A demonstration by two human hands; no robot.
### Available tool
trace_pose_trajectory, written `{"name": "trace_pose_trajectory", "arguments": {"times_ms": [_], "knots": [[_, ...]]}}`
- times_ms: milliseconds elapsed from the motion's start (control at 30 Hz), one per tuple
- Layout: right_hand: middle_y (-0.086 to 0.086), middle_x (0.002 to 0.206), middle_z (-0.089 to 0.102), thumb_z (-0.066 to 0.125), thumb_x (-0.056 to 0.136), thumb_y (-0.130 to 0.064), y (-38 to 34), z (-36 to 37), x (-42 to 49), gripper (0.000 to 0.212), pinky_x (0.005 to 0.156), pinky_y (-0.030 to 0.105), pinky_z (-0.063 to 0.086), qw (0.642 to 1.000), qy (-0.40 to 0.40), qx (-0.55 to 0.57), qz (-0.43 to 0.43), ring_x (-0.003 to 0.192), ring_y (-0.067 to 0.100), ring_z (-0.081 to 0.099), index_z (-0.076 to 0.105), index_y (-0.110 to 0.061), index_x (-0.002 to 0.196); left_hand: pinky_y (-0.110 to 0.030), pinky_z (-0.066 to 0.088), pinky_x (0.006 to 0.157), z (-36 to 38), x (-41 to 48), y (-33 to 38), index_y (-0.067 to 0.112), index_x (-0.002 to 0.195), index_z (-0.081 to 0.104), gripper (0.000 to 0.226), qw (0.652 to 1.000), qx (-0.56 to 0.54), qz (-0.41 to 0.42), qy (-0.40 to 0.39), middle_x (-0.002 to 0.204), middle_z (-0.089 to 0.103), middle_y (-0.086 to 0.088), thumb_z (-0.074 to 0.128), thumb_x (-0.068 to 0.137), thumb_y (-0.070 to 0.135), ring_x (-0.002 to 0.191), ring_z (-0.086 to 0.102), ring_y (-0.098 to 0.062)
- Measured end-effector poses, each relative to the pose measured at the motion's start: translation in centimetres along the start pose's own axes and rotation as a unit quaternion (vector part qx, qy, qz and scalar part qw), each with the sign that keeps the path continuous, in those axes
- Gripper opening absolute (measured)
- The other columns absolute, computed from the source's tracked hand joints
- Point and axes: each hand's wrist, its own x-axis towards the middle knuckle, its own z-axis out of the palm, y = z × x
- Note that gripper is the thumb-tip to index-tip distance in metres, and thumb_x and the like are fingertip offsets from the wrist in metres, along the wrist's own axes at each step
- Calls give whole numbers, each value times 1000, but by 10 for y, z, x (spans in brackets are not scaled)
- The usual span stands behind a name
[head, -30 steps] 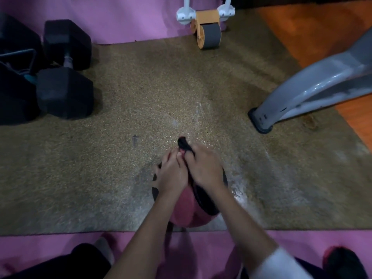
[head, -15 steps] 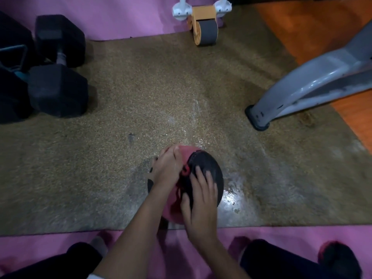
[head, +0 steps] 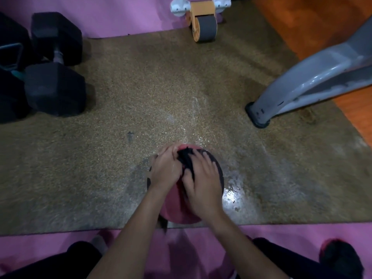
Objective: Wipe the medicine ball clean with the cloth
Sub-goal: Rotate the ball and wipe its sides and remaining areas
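Note:
A red and black medicine ball (head: 177,208) rests on the brown mat near its front edge. My left hand (head: 165,172) presses on the ball's upper left side. My right hand (head: 203,186) lies flat on top of the ball with a dark cloth (head: 186,160) bunched under its fingers. The cloth pokes out between the two hands. Both hands cover most of the ball's top.
The brown mat (head: 141,97) has a wet, shiny patch (head: 231,196) right of the ball. Black dumbbells (head: 54,63) sit at the left. An orange ab roller (head: 203,27) is at the far edge, a grey machine leg (head: 291,91) at the right. My legs are at the bottom.
My right hand slid from the far top of the ball back toward me, then forward again. The dark cloth is now bunched under its fingers near the ball's top. My left hand stayed on the ball.

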Motion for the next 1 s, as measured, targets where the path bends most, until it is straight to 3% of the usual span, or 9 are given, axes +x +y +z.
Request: {"name": "trace_pose_trajectory", "arguments": {"times_ms": [67, 167, 267, 400, 567, 700, 800, 900, 1000], "knots": [[2, 109, 66, 37, 97, -29, 15, -11, 34, 32, 89, 33, 45, 994, -18, 64, 86, 104, 20, 59, 63, -18, 111, -43, 22, 120, 6, -2, -3, 29, 140, 54, 43, 999, 44, 18, -8, 148, 50, 7, 28, 105, 28, 139, 40, -16], [-3, 60, 56, 46, 97, -23, 34, -34, 72, 30, 58, 24, 39, 935, -109, 219, 257, 60, 14, 51, 54, -19, 67, -31, 15, 109, 5, -14, -7, 39, 143, 46, 46, 998, 42, 4, -36, 150, 40, 16, 21, 106, 44, 144, 25, -14], [-4, 69, 61, 49, 98, -29, 62, -38, 72, 22, 65, 24, 41, 893, -175, 304, 280, 66, 10, 57, 61, -21, 80, -37, 32, 106, -4, -10, -17, 36, 137, 55, 47, 982, -106, -131, -86, 141, 54, 8, 24, 105, 51, 136, 42, -20], [6, 86, 67, 46, 99, -34, 93, -39, 58, 28, 71, 27, 48, 856, -159, 368, 327, 76, 15, 64, 67, -17, 95, -28, 50, 68, -5, 3, -25, 11, 92, 74, 47, 860, -313, -378, -140, 71, 75, -9, 50, 96, 51, 76, 68, -27], [13, 73, 63, 45, 95, -43, 98, -43, 55, 42, 58, 25, 49, 795, -201, 396, 413, 62, 24, 61, 68, -9, 86, -34, 51, 78, 13, 1, -40, 8, 109, 74, 63, 818, -347, -419, -189, 91, 77, -17, 49, 90, 63, 93, 69, -33], [5, 65, 64, 44, 98, -38, 89, -31, 62, 37, 63, 28, 46, 819, -189, 402, 363, 60, 18, 60, 65, -14, 79, -39, 53, 89, 3, -8, -43, 18, 103, 75, 54, 850, -349, -378, -116, 95, 77, -12, 52, 88, 65, 96, 70, -31], [-3, 69, 64, 45, 98, -38, 65, -19, 71, 29, 71, 33, 41, 864, -187, 361, 295, 68, 19, 59, 63, -27, 78, -49, 55, 93, -7, -4, -50, 32, 113, 72, 75, 882, -314, -347, -57, 109, 74, -6, 61, 62, 87, 101, 70, -28], [-5, 112, 64, 38, 94, -48, 37, -9, 54, 33, 102, 39, 31, 983, -111, 131, 71, 117, 18, 52, 67, -34, 104, -50, 56, 91, -6, 4, -66, 32, 110, 73, 93, 890, -294, -349, -9, 106, 75, -7, 65, 40, 94, 95, 72, -30], [-19, 138, 50, 36, 97, -44, 30, -11, 41, 45, 114, 31, 5, 986, -135, 80, -54, 136, -1, 26, 54, -29, 135, -49, 57, 91, -7, 2, -63, 34, 107, 74, 81, 900, -290, -324, -12, 107, 75, -6, 66, 49, 89, 96, 73, -28]]}}
